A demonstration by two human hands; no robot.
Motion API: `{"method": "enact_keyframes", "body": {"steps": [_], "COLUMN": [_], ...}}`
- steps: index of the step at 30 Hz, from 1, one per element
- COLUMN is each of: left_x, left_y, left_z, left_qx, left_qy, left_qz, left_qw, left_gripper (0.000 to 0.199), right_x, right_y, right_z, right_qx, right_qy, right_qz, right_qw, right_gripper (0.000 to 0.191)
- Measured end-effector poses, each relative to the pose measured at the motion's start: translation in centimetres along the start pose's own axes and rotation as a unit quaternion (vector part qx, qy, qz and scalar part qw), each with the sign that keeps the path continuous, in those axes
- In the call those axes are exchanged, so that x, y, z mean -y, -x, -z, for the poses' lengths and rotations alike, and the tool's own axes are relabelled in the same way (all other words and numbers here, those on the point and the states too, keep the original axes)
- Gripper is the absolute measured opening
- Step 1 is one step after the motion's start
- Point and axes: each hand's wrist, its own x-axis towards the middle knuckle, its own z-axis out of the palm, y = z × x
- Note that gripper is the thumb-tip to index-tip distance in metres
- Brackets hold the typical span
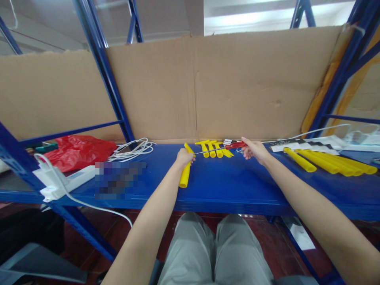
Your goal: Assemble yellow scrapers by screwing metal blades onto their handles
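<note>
My left hand [185,156] is closed round the upper part of a yellow tube [184,176] above the blue shelf. My right hand [251,151] holds the red handle of a screwdriver [235,145]. Its thin metal shaft points left and its tip meets the tube beside my left fingers; the exact contact is hidden. Behind the shaft, several short yellow pieces [211,150] lie in a row, with small white and black items [231,141] beside them. Several longer yellow tubes [323,161] lie side by side at the right.
Left on the blue shelf [225,186] are a red plastic bag [80,152], a coiled white cable [133,149] and a white power strip [73,180]. Cardboard [237,87] stands along the back, between blue metal posts [108,75]. Black-and-white strips [305,145] lie at the right.
</note>
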Motion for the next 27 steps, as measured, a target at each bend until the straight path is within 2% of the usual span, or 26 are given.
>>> {"method": "enact_keyframes", "body": {"steps": [9,20,24,27], "left_x": [0.02,0.15,0.05,0.01], "left_y": [-0.13,-0.23,-0.14,-0.06], "left_z": [0.11,0.02,0.02,0.04], "left_qx": [0.008,0.004,0.006,0.010], "left_qy": [-0.008,-0.012,-0.019,-0.020], "left_qz": [0.001,-0.001,-0.003,-0.014], "left_qw": [1.000,1.000,1.000,1.000], "left_gripper": [0.011,0.013,0.013,0.011], "right_x": [0.50,-0.25,-0.30,-0.05], "right_y": [0.48,-0.17,-0.44,-0.43], "right_z": [-0.11,0.06,0.08,0.18], "right_qx": [-0.029,-0.027,-0.022,0.005], "right_qy": [0.056,0.037,-0.015,-0.056], "right_qz": [-0.014,-0.030,-0.088,-0.130], "right_qw": [0.998,0.998,0.996,0.990], "right_gripper": [0.049,0.047,0.041,0.037]}}
